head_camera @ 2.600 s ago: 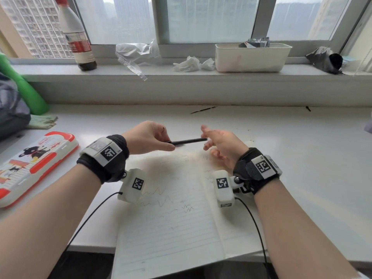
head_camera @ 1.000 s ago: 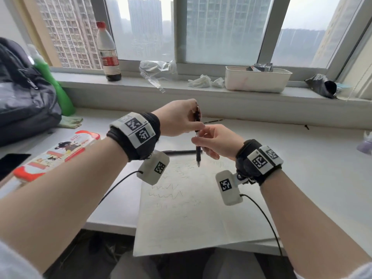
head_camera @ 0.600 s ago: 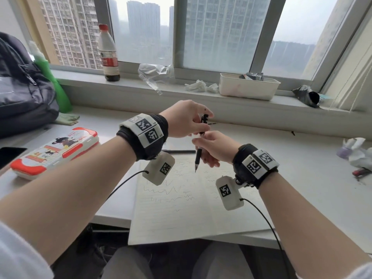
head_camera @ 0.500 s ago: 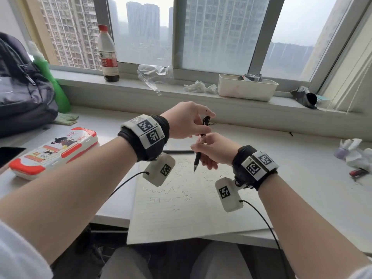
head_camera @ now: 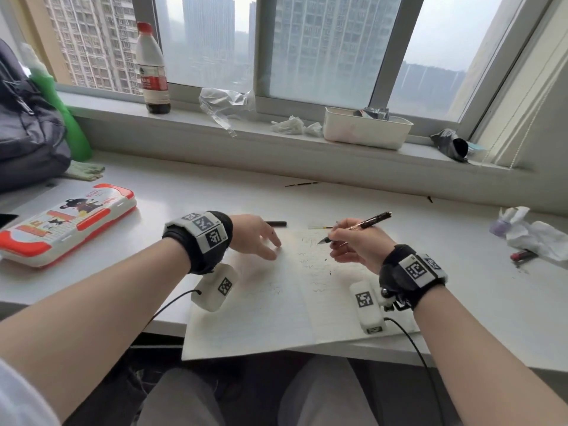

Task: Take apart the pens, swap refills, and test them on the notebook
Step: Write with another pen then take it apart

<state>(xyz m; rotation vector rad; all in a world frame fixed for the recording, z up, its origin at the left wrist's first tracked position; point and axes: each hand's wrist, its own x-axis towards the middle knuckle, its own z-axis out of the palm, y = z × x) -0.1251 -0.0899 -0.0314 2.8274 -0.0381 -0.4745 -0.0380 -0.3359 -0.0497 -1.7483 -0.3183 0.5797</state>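
Note:
An open lined notebook (head_camera: 276, 309) with several scribbles lies at the desk's front edge, its near part overhanging. My right hand (head_camera: 358, 244) grips a dark pen (head_camera: 367, 224) in a writing hold, tip just above the right page. My left hand (head_camera: 255, 236) rests open on the upper left page, fingers spread. A second black pen part (head_camera: 276, 223) lies on the desk just beyond my left hand. A thin refill (head_camera: 319, 227) lies beyond the notebook's top edge.
A red and white pencil case (head_camera: 67, 222) lies at the left, with a dark backpack (head_camera: 27, 130) behind it. Crumpled tissue (head_camera: 534, 233) and a small red item (head_camera: 522, 256) sit at the right. The windowsill holds a bottle (head_camera: 152, 69) and a white tub (head_camera: 365, 130).
Both hands held the pen upright above the notebook before. My left hand has let go and dropped onto the page; my right hand has turned the pen into a writing hold and lowered it.

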